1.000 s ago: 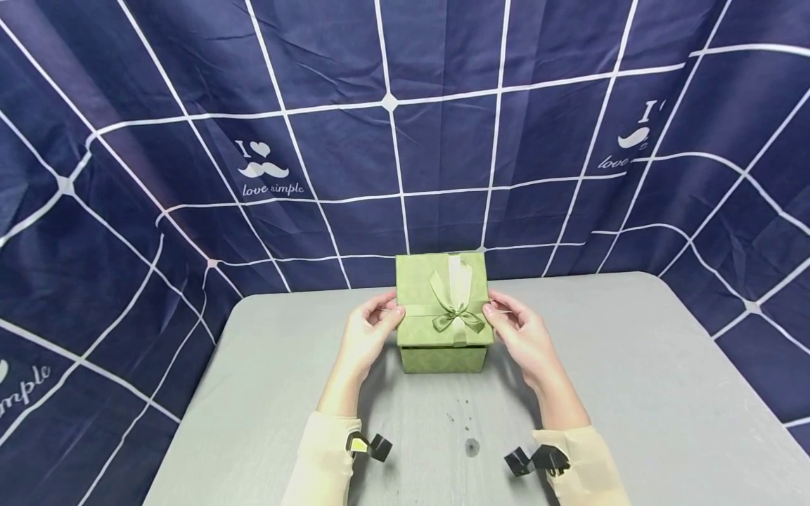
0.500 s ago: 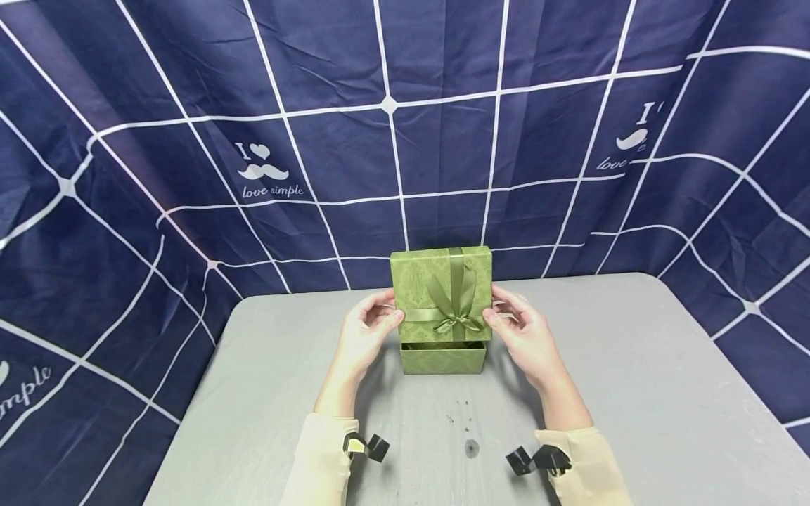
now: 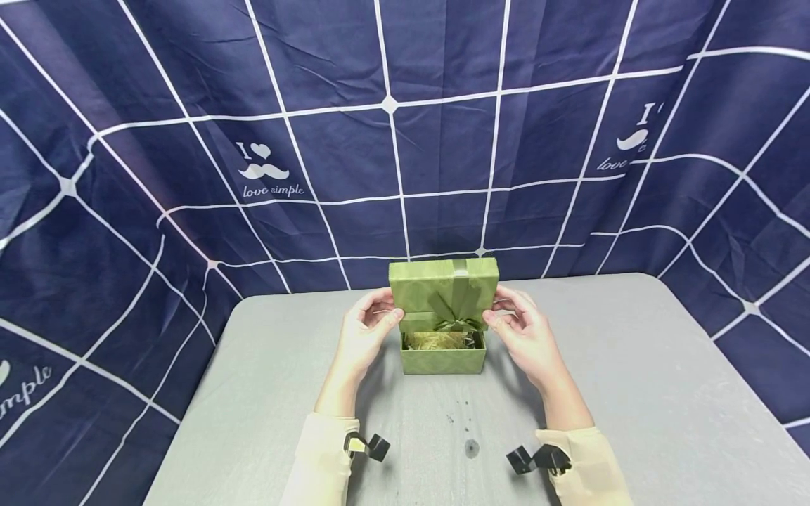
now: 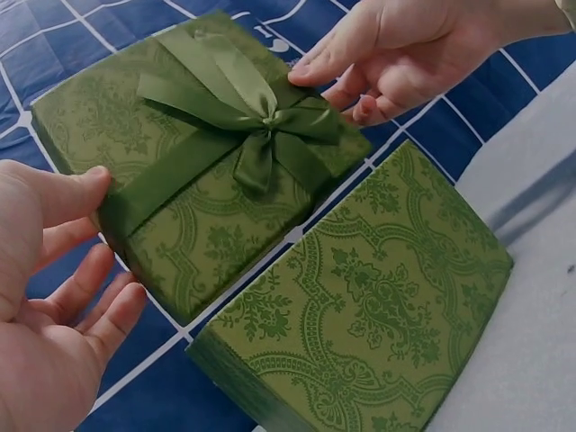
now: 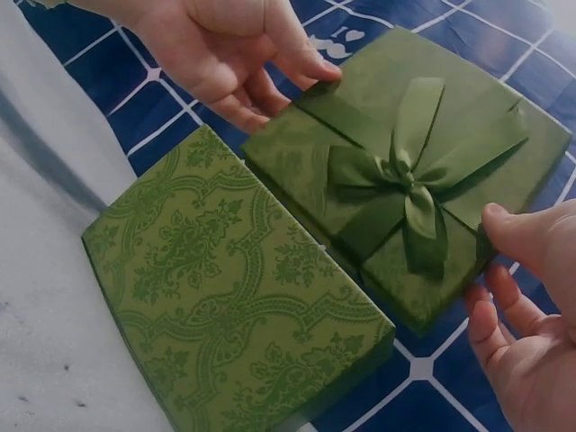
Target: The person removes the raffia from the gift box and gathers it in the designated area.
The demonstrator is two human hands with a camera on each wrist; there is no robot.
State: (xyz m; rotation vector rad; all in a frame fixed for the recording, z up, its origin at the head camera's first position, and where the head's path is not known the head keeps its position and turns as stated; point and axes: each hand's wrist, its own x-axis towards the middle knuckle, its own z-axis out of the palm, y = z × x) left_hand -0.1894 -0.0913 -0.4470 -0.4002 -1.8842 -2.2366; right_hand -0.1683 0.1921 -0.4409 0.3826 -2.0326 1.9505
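A green patterned box lid (image 3: 424,288) with a ribbon bow (image 4: 267,126) is tilted up above its box base (image 3: 443,361). My left hand (image 3: 368,330) pinches the lid's left edge between thumb and fingers. At the opposite edge, my right hand (image 3: 522,334) grips it the same way. Inside the base, straw-like filler (image 3: 439,341) shows, with a small dark shiny thing (image 3: 470,340) at the right end, too small to make out. Both wrist views show the base's front wall with its damask pattern and a gap between lid and base.
The box stands on a grey table (image 3: 285,365) near its back edge. Behind and at both sides hangs a dark blue curtain (image 3: 342,154) with white grid lines. A dark round spot (image 3: 472,448) marks the tabletop in front of the box.
The lid has come up off the base and tipped back, its front edge rising, so the filler inside now shows. Both hands have kept their hold at its sides.
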